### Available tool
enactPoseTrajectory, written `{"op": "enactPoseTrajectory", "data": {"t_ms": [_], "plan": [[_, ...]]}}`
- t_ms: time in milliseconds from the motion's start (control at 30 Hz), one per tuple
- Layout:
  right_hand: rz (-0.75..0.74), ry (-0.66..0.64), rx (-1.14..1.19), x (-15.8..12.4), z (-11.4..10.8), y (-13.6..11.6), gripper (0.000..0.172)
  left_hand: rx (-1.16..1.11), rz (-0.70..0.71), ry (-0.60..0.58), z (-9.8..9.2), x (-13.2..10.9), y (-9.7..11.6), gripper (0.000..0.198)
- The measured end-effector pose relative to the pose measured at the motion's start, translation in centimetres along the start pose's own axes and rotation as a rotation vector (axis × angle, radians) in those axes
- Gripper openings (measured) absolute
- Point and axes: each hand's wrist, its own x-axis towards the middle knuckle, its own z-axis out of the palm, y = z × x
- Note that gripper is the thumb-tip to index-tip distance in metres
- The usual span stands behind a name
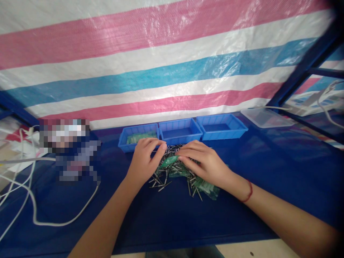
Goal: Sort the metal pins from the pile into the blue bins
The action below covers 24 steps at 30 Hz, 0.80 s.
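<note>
A heap of small metal pins [172, 172] mixed with little green plastic bags [206, 188] lies on the blue table [268, 172]. My left hand [145, 161] rests on the heap's left side, fingers curled together over the pins. My right hand [204, 161] lies on the heap's right side, its fingertips pressed together on a green bag [169, 161] between the two hands. Whether the left fingers hold a pin is hidden.
Three blue bins [180, 129] stand in a row behind the heap; the left bin [138, 138] has green bags in it. A clear plastic lid [266, 117] lies at the back right. White cables [34, 211] trail on the left. A striped tarp hangs behind.
</note>
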Motion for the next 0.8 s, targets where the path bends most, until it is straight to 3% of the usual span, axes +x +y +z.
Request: {"op": "enactPoseTrajectory", "data": {"t_ms": [133,267,533,800], "plan": [[0.14,0.129,0.085,0.0,-0.49,-0.05,0.016,-0.12,0.086,-0.107,-0.47,-0.19,0.77,0.02],[0.289,0.176,0.144,-0.02,-0.6,-0.02,0.016,-0.169,0.093,-0.091,-0.54,-0.33,1.09,0.018],[0.416,0.144,0.273,0.03,-0.3,-0.05,0.021,-0.072,-0.062,-0.047,0.27,-0.42,0.84,0.019],[0.507,0.097,0.545,0.24,-0.38,-0.24,0.02,-0.121,-0.163,-0.046,0.24,-0.46,1.0,0.026]]}}
